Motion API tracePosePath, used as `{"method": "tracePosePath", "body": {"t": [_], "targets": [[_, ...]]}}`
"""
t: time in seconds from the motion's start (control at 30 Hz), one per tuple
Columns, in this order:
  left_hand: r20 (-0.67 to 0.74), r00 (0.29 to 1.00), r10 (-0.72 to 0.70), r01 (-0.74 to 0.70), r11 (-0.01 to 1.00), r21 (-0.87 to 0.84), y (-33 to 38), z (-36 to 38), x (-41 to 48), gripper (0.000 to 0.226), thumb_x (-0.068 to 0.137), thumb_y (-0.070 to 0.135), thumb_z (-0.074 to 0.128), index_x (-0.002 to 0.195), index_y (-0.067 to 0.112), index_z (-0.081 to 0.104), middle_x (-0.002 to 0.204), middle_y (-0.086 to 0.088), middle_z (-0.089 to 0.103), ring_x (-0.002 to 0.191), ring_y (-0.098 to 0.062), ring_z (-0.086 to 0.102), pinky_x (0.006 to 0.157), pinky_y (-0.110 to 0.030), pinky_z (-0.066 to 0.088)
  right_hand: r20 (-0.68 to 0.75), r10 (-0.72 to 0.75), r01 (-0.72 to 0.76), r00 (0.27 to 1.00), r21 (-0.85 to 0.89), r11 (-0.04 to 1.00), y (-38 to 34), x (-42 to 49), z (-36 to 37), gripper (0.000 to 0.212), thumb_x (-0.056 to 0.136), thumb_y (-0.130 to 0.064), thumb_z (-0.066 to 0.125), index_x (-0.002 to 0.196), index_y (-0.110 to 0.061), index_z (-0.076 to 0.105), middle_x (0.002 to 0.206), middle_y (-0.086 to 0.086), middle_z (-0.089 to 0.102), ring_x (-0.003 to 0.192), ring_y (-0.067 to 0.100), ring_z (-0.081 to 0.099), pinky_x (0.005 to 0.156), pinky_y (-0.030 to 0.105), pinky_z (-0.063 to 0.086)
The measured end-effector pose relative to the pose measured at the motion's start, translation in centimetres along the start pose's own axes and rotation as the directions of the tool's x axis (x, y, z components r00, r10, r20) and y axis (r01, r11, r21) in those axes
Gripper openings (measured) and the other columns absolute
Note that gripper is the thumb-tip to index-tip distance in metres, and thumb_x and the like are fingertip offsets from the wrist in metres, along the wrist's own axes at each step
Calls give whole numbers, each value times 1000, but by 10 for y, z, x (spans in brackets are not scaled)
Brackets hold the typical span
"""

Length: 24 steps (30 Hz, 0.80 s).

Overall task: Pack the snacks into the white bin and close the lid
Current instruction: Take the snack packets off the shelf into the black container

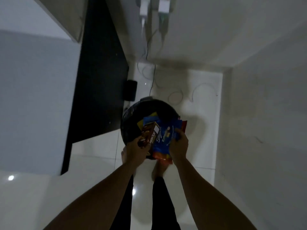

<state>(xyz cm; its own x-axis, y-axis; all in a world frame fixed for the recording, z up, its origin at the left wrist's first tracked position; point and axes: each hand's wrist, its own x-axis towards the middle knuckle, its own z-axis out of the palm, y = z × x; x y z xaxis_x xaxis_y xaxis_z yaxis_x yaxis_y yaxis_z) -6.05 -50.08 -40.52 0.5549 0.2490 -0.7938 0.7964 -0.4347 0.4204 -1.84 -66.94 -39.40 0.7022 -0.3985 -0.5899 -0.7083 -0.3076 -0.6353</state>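
Observation:
I look straight down at a round bin (132, 113) lined with a black bag, standing on the white floor. Over its opening I hold a bundle of snack packs. My left hand (136, 150) grips a brown Nextar box (149, 133) at the bundle's left side. My right hand (179, 143) grips a blue snack bag (163, 136), with an orange-red bag (162, 156) under it and a red pack (184, 125) at the right. A blue-and-yellow pack (149, 119) shows above the box. The bin's lid and white body are hidden from this angle.
A black panel (99, 80) and a small black box (131, 90) stand left of the bin. White walls close in at right and behind. Chargers (144, 12) hang on the far wall, their cables (176, 97) coiling on the floor behind the bin. My bare feet (157, 170) stand just below it.

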Motion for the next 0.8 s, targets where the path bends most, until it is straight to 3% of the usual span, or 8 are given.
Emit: {"method": "tracePosePath", "body": {"t": [0.03, 0.1, 0.2, 0.27, 0.43, 0.57, 0.67, 0.8], "targets": [[-13, 999, -33, 33, 999, -11, -21, 17, 22, 71, 64, 79, 53, 127, 50, 41, 122, 4, 66, 116, -25, 59, 98, -50, 49, 31, -4, 4, 1000, -19, 1000, 4, 8, 7, 36, 94, 2, 51, 128, -5, 60, 122, 12, 65, 107, 22, 61, 93, 31, 51], [-23, 998, -53, 53, 999, 2, -21, 30, 33, 62, 68, 76, 56, 123, 52, 42, 119, 6, 67, 111, -24, 61, 96, -48, 51, 95, -3, 7, 995, -39, 999, 17, 23, 20, 38, 96, 0, 49, 132, -7, 56, 126, 12, 62, 110, 24, 61, 94, 37, 53], [-33, 999, 0, -2, 998, -57, 14, 32, 21, 40, 89, 37, 66, 128, 32, 58, 113, 7, 64, 100, -11, 57, 84, -24, 48, 221, -8, 22, 975, -62, 998, 29, 34, 28, 43, 99, -8, 45, 141, -14, 49, 137, 10, 56, 120, 26, 57, 101, 44, 50], [-46, 998, 30, -32, 999, -39, 22, 37, 25, 36, 92, 23, 65, 127, 20, 60, 101, 10, 59, 89, -6, 52, 73, -18, 41, 280, -29, 59, 960, -100, 993, 30, 34, 26, 45, 101, -12, 41, 145, -19, 45, 145, 7, 51, 130, 24, 50, 108, 42, 45], [-98, 989, 114, -115, 993, -10, 41, 24, 9, 28, 89, 25, 66, 114, 12, 65, 106, 3, 60, 101, -15, 56, 81, -26, 41, 324, -107, 152, 940, -115, 982, 10, 18, 1, 38, 103, -6, 37, 138, -10, 52, 139, 9, 53, 123, 17, 50, 99, 20, 38], [-111, 974, 198, -198, 980, 10, 66, 0, -18, 27, 85, 22, 68, 108, 6, 66, 103, -10, 65, 94, -23, 60, 79, -30, 48, 331, -173, 222, 927, -115, 968, -22, -4, -26, 36, 103, -9, 38, 136, -10, 52, 138, 10, 53, 126, 21, 50, 103, 27, 41], [-118, 960, 255, -256, 967, 13, 83, -26, -50, 28, 84, 28, 65, 102, 7, 65, 96, -11, 65, 90, -27, 64, 78, -34, 53, 345, -239, 295, 908, -118, 948, -63, -32, -49, 35, 104, -10, 38, 135, -9, 52, 135, 9, 53, 124, 19, 50, 104, 27, 41], [-192, 923, 334, -345, 938, -23, 115, -73, -109, 33, 86, 30, 66, 111, 9, 68, 104, -9, 69, 95, -21, 65, 85, -37, 55, 366, -362, 432, 857, -129, 892, -125, -78, -79, 33, 104, -9, 39, 133, -8, 54, 134, 11, 55, 125, 22, 51, 104, 21, 35]]}}
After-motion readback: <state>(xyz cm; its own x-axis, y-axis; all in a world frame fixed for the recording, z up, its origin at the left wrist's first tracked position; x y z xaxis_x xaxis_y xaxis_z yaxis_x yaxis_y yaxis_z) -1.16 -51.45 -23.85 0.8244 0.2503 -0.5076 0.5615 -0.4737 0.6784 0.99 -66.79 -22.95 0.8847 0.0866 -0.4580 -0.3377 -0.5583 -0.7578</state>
